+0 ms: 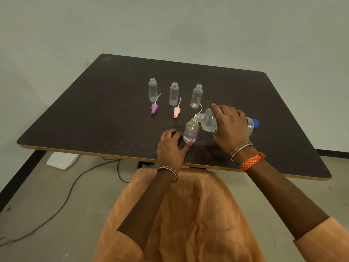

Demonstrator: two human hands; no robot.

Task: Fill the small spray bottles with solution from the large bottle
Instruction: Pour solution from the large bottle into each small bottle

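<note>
Near table front edge [113, 155], large bottle [208, 121] tilted

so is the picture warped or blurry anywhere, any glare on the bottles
Head view: wide-angle bending bows the table edges; lighting is soft and even with faint shadows; no strong glare on the small bottles; the large bottle and right hand look slightly soft.

Dark print on the large bottle [209, 121] label, too blurred to read
</note>
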